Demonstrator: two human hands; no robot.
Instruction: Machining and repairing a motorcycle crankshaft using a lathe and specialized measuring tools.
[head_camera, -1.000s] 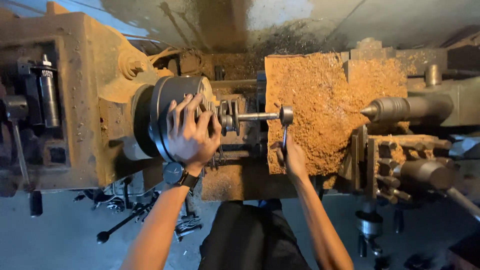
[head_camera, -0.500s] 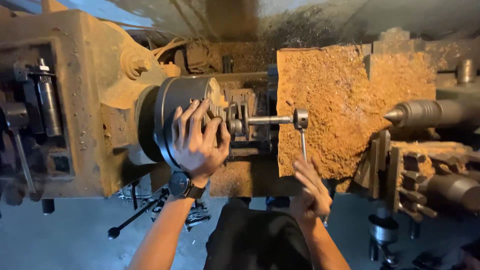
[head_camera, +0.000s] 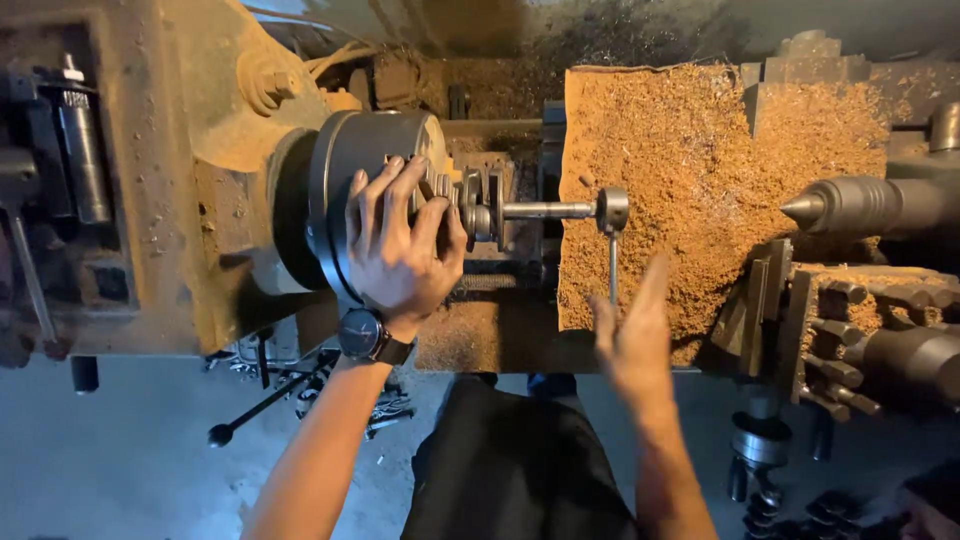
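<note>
Chuck (head_camera: 350, 190): dark round lathe chuck, left of frame centre, mounted on the rusty headstock (head_camera: 150, 190) at its 9 o'clock.
Left hand (head_camera: 400, 250): yours, spread flat over the chuck's front rim, fingers pointing to 12 o'clock, palm pressing on rather than closing round anything. Wristwatch (head_camera: 362, 335) at its 6 o'clock.
Chuck key (head_camera: 560, 211): steel shank sticking out of the chuck at 3 o'clock, ending in a round head (head_camera: 612, 209); thin cross-handle (head_camera: 612, 268) hangs from that head toward 6 o'clock.
Right hand (head_camera: 635, 340): yours, open and flat, fingers together, blurred; fingertips just beside the lower end of the cross-handle. Cannot tell whether they touch; it holds nothing.
Sawdust-covered board (head_camera: 720, 180): orange-brown slab behind the key, at 3 o'clock of the chuck.
Tailstock centre (head_camera: 850, 205): pointed grey cone at 3 o'clock of the board, tip facing the chuck.
Tool post (head_camera: 840, 330): bolted block at 5 o'clock of the board.
Floor (head_camera: 130, 460): loose wrenches lying at 7 o'clock of the chuck.
</note>
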